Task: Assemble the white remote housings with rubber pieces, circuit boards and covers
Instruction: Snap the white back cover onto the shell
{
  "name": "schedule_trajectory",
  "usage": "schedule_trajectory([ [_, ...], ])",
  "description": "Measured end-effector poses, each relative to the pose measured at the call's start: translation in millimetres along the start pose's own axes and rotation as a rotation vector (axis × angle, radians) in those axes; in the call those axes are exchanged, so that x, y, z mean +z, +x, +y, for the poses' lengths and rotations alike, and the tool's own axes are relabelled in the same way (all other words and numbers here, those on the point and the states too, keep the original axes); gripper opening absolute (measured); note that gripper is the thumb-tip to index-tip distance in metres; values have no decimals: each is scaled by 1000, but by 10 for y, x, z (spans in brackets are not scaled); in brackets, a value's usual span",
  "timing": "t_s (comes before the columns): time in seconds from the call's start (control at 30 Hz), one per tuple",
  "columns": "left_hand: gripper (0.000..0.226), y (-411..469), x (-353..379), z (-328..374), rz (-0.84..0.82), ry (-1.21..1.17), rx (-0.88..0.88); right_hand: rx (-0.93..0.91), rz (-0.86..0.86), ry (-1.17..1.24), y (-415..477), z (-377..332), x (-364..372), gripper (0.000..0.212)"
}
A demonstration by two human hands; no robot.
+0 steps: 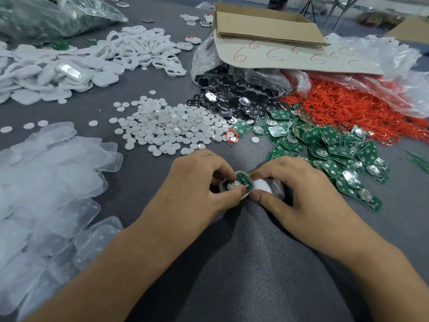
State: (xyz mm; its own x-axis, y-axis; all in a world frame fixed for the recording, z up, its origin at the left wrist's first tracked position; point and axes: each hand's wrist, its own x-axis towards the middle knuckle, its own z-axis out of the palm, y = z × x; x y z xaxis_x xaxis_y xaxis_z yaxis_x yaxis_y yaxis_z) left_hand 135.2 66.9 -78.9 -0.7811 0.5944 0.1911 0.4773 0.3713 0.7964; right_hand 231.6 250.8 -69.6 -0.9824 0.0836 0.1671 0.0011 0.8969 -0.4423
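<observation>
Tabletop [232,263] matt grey, finely grained; housings [144,47] glossy white plastic; box [267,26] plain cardboard; bags [383,66] clear crinkled plastic.

**Piles across the desk [234,270]**

Rubber pieces [46,182] lie at the desk's left edge, housings [92,61] behind them. Discs [167,129] sit mid-desk, circuit boards [336,154] to their right, rings [348,105] and a box [267,22] behind those.

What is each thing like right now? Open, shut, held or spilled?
Left hand: pinching the housing.
Right hand: pinching the housing.
Housing: held, no cover on.
Board: lying in the housing.
Box: open.
Bag: open, rings spilling out.
Discs: loose in a pile.
</observation>
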Motion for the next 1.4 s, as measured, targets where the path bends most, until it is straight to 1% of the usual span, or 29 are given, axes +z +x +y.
schedule_trajectory([
  [0.27, 18, -9, 15, -4, 2, 32, 22, -3, -5, -11, 10, -18, -1, 23],
  [0.3, 18, -11, 16, -10, 3, 36, 26, -4, -14, -11, 11, -17, -8, 26],
  [0.4, 19, -19, 7, -21, -6, -7, 11, 12, -88, -14, -12, 16, -68, 48],
  [0.43, 20, -23, -3, -24, -7, -32, 2, 19, -107, -22, -21, 31, -95, 51],
  [0.5, 28, -26, -33, -30, -2, -64, -10, 22, -115, -39, -32, 56, -137, 44],
  [0.57, 43, -32, -66, -33, -12, -36, -8, 14, -96, -49, -32, 66, -150, 36],
  [0.63, 54, -41, -81, -25, -59, 45, 4, 19, -63, -37, -27, 59, -154, 34],
  [0.7, 59, -55, -76, -13, -102, 102, 9, 16, -11, -2, -25, 51, -169, 35],
  [0.77, 61, -62, -69, 0, -124, 109, 4, -12, 32, 30, -21, 11, -187, 34],
  [0.83, 60, -59, -70, 14, -139, 76, 3, -59, 38, 60, -9, -48, -178, 33],
  [1.1, 59, -43, -111, 0, -185, -47, 20, -165, -101, -20, 105, -158, -159, 34],
  [1.4, 65, 7, -129, -29, -176, -121, 12, -268, -172, -113, 250, -241, -210, 29],
])
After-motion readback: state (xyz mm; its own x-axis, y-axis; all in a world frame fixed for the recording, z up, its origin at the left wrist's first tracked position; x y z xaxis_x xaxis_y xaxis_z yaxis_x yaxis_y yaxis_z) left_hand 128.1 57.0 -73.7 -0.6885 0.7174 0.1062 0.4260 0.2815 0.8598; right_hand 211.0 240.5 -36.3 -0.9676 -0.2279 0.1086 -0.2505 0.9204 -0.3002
